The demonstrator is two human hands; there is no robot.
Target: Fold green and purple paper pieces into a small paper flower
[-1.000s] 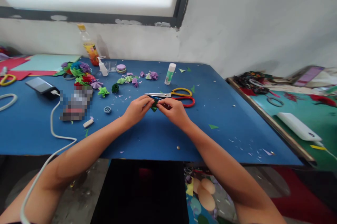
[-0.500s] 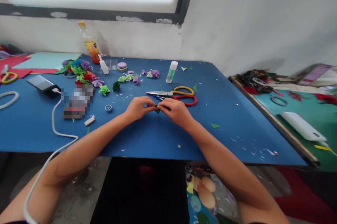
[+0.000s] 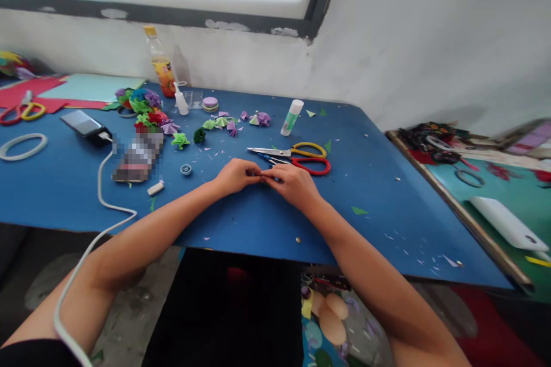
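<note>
My left hand (image 3: 236, 176) and my right hand (image 3: 297, 186) meet at the fingertips over the blue table. Both are closed in a pinch on a small piece of dark green paper (image 3: 264, 182), mostly hidden by the fingers. Just behind my right hand lie scissors (image 3: 310, 151) with one yellow and one red handle, blades pointing left. A thin blue tool (image 3: 270, 158) rests partly under them, and its kind is unclear. Farther back stands a glue stick (image 3: 293, 118) with a white cap. Left of it are folded purple and pale green paper pieces (image 3: 221, 122).
A dark green paper flower (image 3: 199, 135), a light green one (image 3: 181, 140), a white eraser (image 3: 155, 188) and a small round cap (image 3: 186, 169) lie to the left. A white cable (image 3: 101, 183) crosses my left arm. Behind stand a drink bottle (image 3: 162, 71) and a squeeze bottle (image 3: 181, 101).
The view has shifted, so the table's things appear farther right. My fingers have closed further over the green paper, which shows less than before. Both hands stay together.
</note>
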